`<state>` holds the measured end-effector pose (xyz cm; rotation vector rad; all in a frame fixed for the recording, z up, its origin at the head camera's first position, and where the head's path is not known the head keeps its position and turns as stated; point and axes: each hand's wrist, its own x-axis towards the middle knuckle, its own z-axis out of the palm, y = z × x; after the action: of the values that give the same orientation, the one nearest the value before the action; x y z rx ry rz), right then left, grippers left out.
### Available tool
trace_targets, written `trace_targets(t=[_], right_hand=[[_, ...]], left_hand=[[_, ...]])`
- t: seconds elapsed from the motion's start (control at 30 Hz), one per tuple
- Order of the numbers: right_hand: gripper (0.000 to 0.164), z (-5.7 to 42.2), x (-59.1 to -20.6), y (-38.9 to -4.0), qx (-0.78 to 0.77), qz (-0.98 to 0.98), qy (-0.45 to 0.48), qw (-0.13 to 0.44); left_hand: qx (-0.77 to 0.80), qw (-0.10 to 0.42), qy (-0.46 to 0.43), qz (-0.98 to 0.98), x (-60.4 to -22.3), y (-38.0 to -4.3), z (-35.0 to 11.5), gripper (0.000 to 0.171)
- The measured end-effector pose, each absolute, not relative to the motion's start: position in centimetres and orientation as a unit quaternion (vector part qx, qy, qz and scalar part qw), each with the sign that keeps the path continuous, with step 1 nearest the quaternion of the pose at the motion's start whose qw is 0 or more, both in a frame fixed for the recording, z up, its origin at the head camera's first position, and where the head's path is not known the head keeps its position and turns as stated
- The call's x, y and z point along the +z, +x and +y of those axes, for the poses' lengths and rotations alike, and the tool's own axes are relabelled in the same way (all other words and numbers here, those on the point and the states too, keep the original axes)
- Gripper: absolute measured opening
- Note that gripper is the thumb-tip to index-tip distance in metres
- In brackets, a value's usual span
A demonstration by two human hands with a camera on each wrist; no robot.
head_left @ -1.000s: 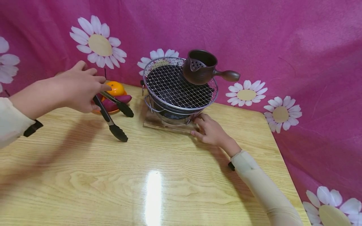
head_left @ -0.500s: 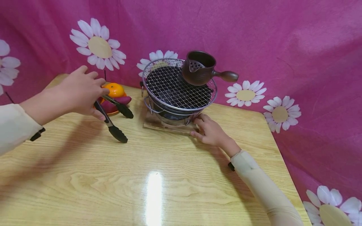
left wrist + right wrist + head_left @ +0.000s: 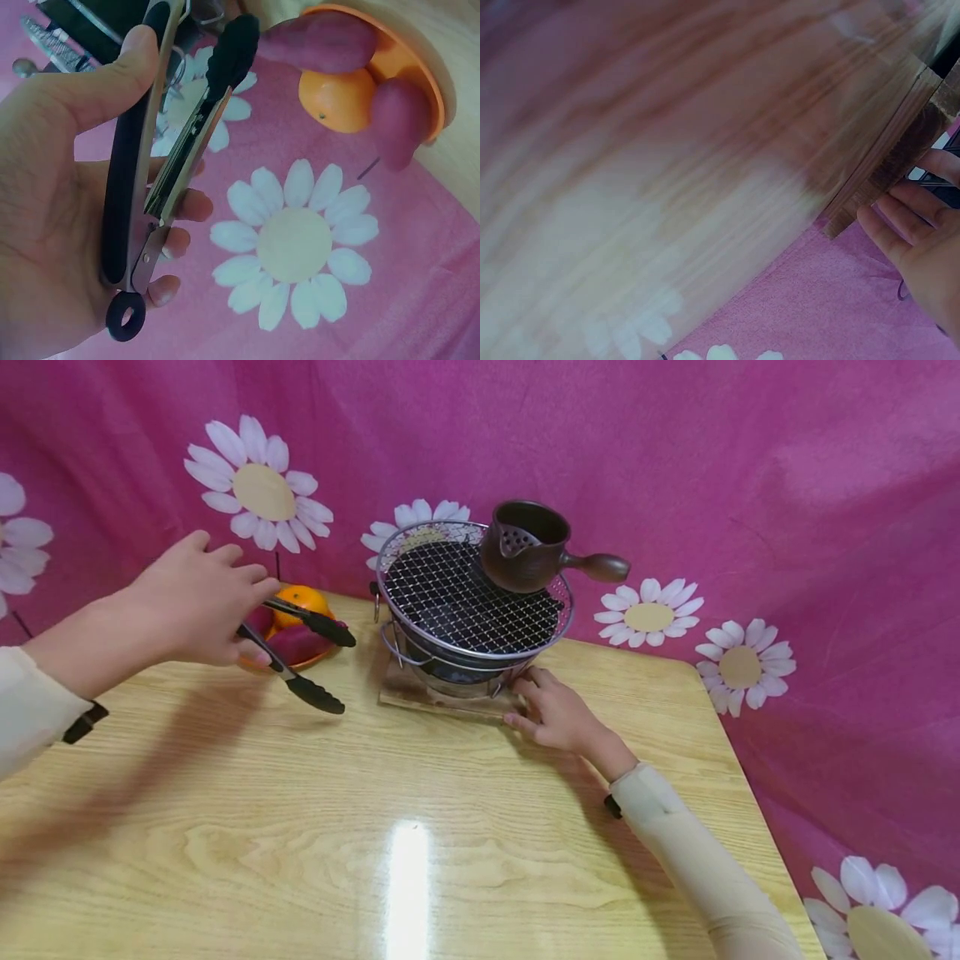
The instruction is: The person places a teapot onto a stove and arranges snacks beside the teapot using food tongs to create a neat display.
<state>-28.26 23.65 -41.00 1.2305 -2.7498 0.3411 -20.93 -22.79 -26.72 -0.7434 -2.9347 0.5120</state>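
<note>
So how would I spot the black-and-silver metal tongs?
On the pale wood-grain table, find the orange bowl at back left. Near it, the left hand grips the black-and-silver tongs, the only thing with two scalloped black tips.

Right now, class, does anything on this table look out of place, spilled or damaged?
Slightly: the pot sits well off-centre on the grill, its handle jutting out beyond it, which looks a little precarious. I see no spill or damage; the tongs and bowl look normal.
</note>
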Motion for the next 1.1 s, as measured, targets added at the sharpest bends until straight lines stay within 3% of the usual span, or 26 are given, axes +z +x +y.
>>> trace_targets(t=[0.23,0.5,0.8,1.1], right_hand=[[0.039,23.7,-41.0,-28.2,0.115,-0.906,0.404,0.056],[0.037,23.8,-41.2,-28.2,0.114,-0.903,0.409,0.072],[0.036,23.6,-41.3,-28.0,0.110,-0.903,0.410,0.067],[0.036,23.7,-41.3,-28.1,0.109,-0.900,0.414,0.078]], left_hand=[[0.154,0.057,-0.211,-0.964,-25.7,-20.8,-23.8,0.076],[0.110,0.051,-0.159,-0.980,-25.3,-20.4,-25.2,0.086],[0.084,0.107,-0.117,-0.984,-25.6,-20.2,-27.0,0.092],[0.076,0.150,-0.106,-0.980,-26.0,-20.4,-27.6,0.085]])
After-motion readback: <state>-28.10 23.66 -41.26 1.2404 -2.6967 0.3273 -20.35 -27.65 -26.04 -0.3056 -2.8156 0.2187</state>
